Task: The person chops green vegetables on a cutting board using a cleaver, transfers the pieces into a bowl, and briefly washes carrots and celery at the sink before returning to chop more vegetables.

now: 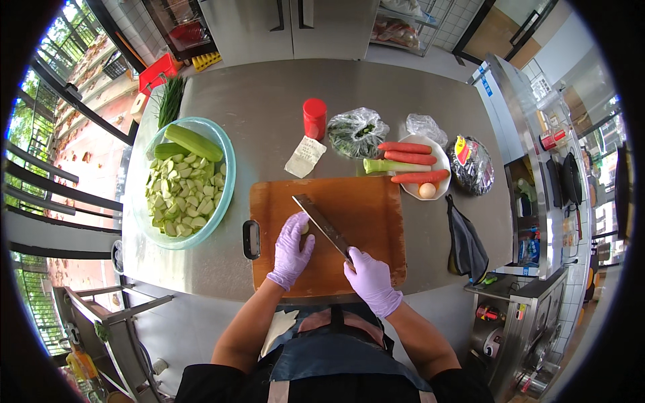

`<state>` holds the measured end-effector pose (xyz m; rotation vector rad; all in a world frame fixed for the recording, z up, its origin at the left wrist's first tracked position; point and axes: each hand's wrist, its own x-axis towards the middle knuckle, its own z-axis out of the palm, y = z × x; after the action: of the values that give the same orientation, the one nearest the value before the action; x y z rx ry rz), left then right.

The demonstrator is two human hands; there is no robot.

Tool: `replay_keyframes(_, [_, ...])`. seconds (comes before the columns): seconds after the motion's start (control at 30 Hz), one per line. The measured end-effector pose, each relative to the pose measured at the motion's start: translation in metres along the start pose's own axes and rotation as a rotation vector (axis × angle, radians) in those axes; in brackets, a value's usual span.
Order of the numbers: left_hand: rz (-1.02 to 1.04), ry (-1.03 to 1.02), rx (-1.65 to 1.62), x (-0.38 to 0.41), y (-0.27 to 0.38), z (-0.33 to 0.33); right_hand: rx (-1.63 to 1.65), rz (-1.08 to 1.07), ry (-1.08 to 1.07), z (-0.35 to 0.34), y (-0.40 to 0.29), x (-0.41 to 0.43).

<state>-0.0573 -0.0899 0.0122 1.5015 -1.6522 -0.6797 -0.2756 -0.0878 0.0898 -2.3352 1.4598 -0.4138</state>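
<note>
My right hand (370, 282), in a thin purple glove, grips the handle of a kitchen knife (322, 224) whose blade slants up and left over the wooden cutting board (368, 211). Just left of the blade, my left hand (293, 252), gloved too, curls around a small pale green vegetable piece (305, 228), mostly hidden by the fingers. To the left, a translucent blue-green bowl (230, 191) contains many cut pale green chunks (184, 196) and whole or large pieces of a green squash-like vegetable (194, 142).
Beyond the board stand a red-lidded container (315, 121), a paper note (305, 157) and bagged greens (355, 133). A white plate (443, 158) bears carrots (421, 177), a green stalk and an egg (427, 190). A wrapped dark item (472, 166) and grey cloth (467, 242) lie at right.
</note>
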Motion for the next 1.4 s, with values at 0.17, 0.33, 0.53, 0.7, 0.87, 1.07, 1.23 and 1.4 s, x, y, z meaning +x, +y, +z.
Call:
replay_keyframes(0.17, [-0.065, 0.118, 0.344, 0.007, 0.003, -0.014, 1.115, 0.709, -0.201, -0.017, 0.022, 0.001])
replay_keyframes(0.33, [-0.072, 0.028, 0.401, 0.016, 0.001, 0.001, 1.223, 0.765, -0.198, 0.014, 0.036, -0.019])
replay_keyframes(0.53, [-0.092, 0.056, 0.276, 0.014, -0.006, -0.002, 1.256, 0.759, -0.288, 0.072, -0.026, -0.015])
replay_keyframes(0.7, [-0.149, 0.132, -0.010, 0.013, -0.010, -0.018, 1.310, 0.715, -0.280, 0.086, -0.070, -0.007])
replay_keyframes(0.87, [-0.081, 0.328, 0.043, 0.024, 0.020, -0.081, 1.136, 0.559, -0.268, 0.051, -0.123, 0.021])
replay_keyframes(1.07, [-0.124, 0.642, 0.019, 0.070, -0.004, -0.202, 1.363, 0.364, -0.497, 0.018, -0.184, 0.077])
replay_keyframes(1.23, [0.005, 0.588, 0.639, 0.073, -0.047, -0.241, 1.197, 0.236, -0.297, 0.020, -0.174, 0.074])
replay_keyframes(1.4, [-0.023, 0.618, 0.607, 0.044, -0.067, -0.250, 0.136, -0.056, 0.287, -0.021, -0.104, 0.034])
